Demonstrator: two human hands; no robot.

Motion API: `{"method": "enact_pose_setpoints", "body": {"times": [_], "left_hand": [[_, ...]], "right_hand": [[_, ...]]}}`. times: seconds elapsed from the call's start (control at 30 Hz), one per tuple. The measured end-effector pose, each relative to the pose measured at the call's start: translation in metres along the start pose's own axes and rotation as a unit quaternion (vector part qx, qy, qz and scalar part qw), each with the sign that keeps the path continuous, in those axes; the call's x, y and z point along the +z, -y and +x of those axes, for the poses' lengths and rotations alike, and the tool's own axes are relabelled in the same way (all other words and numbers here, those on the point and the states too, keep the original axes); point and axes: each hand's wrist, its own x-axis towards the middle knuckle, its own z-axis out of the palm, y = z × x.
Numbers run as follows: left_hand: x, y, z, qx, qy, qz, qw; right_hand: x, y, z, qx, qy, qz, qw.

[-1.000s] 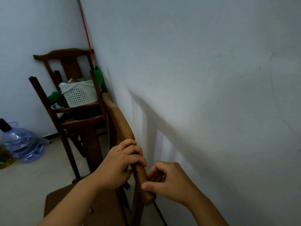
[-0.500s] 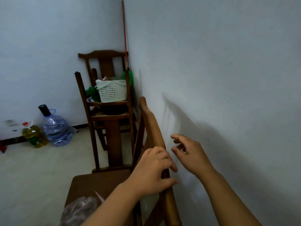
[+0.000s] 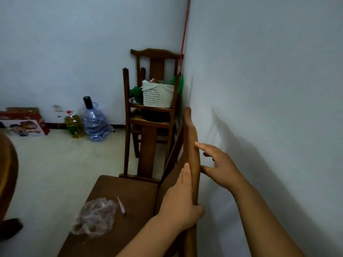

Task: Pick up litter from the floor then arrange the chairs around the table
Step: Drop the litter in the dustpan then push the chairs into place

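Left grip [image 3: 178,203] on chair back [image 3: 191,145], right hand [image 3: 220,167] spread, three chairs

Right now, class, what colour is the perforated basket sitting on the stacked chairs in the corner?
White. The basket shows best in the head view, the only one given.

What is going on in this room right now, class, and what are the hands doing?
A person stands at a wooden chair set against the wall. Their left hand grips the chair's top rail, while the right hand is open beside the rail, fingers spread, on the wall side. A crumpled plastic bag and a small pink scrap lie on the seat. In the corner, stacked chairs carry a white basket; two bottles stand on the floor.
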Motion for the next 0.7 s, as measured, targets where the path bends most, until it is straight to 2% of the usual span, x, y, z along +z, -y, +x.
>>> {"method": "enact_pose_setpoints", "body": {"times": [0.2,0.4,0.7], "left_hand": [[-0.029,-0.001,-0.017,-0.022,-0.007,-0.051,0.998],[-0.083,0.012,-0.047,-0.091,-0.006,-0.050,0.995],[-0.091,0.028,-0.074,-0.078,0.016,-0.057,0.995]], "right_hand": [[0.002,0.003,0.005,-0.017,0.055,0.071,0.996],[0.025,0.034,0.007,-0.031,0.095,0.116,0.988],[0.041,0.058,-0.003,-0.061,0.095,0.116,0.987]]}}
